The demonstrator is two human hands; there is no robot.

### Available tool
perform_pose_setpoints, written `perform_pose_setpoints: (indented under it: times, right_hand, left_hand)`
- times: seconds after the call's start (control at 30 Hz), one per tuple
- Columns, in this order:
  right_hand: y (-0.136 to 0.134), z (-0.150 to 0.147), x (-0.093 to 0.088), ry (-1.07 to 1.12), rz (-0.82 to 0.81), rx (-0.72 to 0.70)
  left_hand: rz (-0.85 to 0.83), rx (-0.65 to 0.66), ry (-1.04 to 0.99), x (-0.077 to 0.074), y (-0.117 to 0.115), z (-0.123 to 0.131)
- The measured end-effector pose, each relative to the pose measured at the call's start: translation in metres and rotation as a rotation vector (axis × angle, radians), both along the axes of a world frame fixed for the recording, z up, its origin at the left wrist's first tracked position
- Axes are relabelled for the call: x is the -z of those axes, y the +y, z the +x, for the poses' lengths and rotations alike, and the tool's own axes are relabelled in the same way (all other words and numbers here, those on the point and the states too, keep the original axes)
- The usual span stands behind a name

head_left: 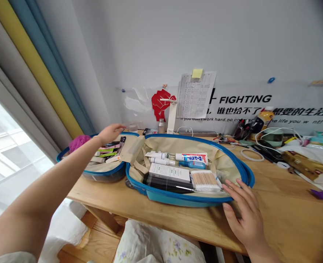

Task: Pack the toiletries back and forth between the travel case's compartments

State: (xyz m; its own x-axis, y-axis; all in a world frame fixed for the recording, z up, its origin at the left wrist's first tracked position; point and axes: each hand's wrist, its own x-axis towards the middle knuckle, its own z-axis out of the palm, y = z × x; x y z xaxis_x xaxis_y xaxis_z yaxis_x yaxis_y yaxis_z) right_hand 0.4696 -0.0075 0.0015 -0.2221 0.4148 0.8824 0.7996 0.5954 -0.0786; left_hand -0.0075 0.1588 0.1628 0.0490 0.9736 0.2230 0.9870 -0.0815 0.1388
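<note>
Could tip the clear container (132, 127) by overreaching with left hand (109, 133), openness and grip indiscernible, or jolt the open suitcase (183, 201) on the bench (290, 208) with right hand (246, 221), loosely spread, empty, at its rim.

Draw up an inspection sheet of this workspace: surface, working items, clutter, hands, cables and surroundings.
Surface: wooden table, bearing the open case and loose items.
Working items: blue-rimmed case lies open; right half holds cotton swabs, white box and blue bottle; left half holds purple puff.
Clutter: at right, tape ring and brown pouch.
Left hand: over the case's left half; grip unclear.
Right hand: open, fingertips at the case's right front rim; contact unclear.
Cables: white cable loops among the clutter.
Surroundings: grey wall behind, curtain at left.
</note>
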Motion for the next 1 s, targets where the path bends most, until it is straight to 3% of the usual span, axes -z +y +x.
perform_pose_setpoints:
  times: [0.1, 0.2, 0.37, 0.57, 0.7, 0.83, 0.9, 1.0]
  right_hand:
    - [0.000, 0.001, 0.001, 0.000, -0.002, 0.011]
    - [0.000, 0.000, 0.001, -0.002, 0.003, 0.004]
    - [0.001, 0.000, 0.000, -0.006, 0.013, 0.003]
    - [0.000, 0.000, 0.000, -0.007, 0.014, 0.014]
    - [-0.001, -0.001, -0.002, -0.005, 0.008, 0.019]
    - [-0.001, -0.001, -0.002, 0.005, 0.004, 0.017]
    - [-0.001, -0.001, -0.001, 0.005, 0.005, 0.015]
    - [-0.001, 0.000, 0.000, 0.005, -0.004, 0.022]
  left_hand:
    - [-0.096, -0.141, 0.069, 0.013, -0.010, -0.062]
    - [-0.228, -0.160, 0.149, 0.030, -0.020, -0.091]
    - [-0.372, -0.119, 0.261, 0.053, -0.014, -0.103]
    - [-0.414, -0.147, 0.356, 0.065, -0.005, -0.098]
    - [-0.347, -0.145, 0.370, 0.056, -0.008, -0.091]
    - [-0.153, -0.101, 0.336, 0.030, -0.010, -0.075]
    - [-0.056, -0.038, 0.318, 0.017, -0.011, -0.055]
    - [0.017, 0.143, 0.294, 0.007, -0.014, -0.003]
